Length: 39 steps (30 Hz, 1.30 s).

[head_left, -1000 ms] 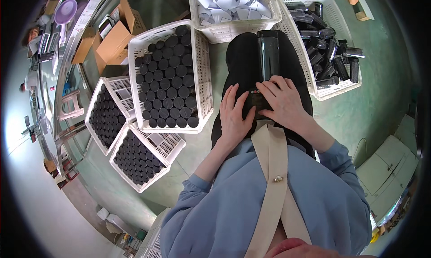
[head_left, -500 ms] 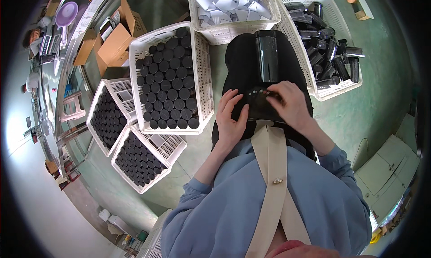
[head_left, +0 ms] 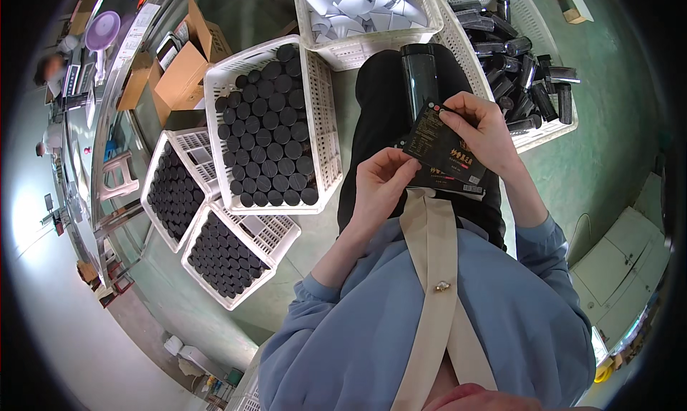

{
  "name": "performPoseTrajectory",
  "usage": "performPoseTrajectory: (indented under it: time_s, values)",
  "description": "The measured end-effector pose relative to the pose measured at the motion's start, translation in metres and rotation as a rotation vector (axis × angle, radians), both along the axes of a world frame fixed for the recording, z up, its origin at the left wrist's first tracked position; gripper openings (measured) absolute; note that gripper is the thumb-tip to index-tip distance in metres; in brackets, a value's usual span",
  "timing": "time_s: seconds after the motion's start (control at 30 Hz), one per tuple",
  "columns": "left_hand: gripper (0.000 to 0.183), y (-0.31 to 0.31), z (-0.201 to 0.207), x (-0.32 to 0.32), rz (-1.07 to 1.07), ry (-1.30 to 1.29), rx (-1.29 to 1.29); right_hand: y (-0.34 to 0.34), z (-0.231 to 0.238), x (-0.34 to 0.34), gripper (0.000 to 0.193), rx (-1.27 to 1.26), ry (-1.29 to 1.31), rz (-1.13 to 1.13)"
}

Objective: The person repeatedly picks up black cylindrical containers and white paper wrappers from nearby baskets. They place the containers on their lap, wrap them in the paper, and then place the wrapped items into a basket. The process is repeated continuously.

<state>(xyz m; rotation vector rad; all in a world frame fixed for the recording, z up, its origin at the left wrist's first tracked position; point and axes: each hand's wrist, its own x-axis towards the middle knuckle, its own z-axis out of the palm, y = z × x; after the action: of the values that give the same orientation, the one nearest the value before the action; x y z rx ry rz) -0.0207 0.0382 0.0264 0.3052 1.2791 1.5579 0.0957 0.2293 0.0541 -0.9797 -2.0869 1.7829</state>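
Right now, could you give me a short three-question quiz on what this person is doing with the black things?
1. True or false: both hands hold the black label.
2. Where does the black bottle lie? A) in a crate B) on the person's lap C) on the floor
3. What fills the white crate to the person's left?

Key
1. True: the left hand pinches its lower edge, the right hand its upper edge.
2. B
3. Upright black bottles, packed in rows.
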Motion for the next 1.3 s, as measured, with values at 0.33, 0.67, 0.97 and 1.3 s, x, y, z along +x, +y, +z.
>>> performPoseTrajectory:
  time_s: [0.33, 0.67, 0.97, 1.3]
  values:
    - [0.004, 0.003, -0.004, -0.001, -0.016, 0.042, 0.021, -0.008, 0.0, -0.001, 0.015, 0.315, 0.063, -0.042]
    - [0.006, 0.019, 0.009, -0.002, -0.14, 0.12, 0.144, -0.025, 0.029, 0.009, 0.011, 0.314, 0.158, 0.263]
    - [0.003, 0.033, 0.01, 0.002, -0.17, 0.18, 0.148, -0.02, 0.03, 0.019, 0.01, 0.269, 0.12, 0.215]
    - [0.008, 0.043, 0.011, 0.003, -0.031, 0.161, 0.118, -0.018, 0.038, 0.013, 0.008, 0.357, 0.108, 0.171]
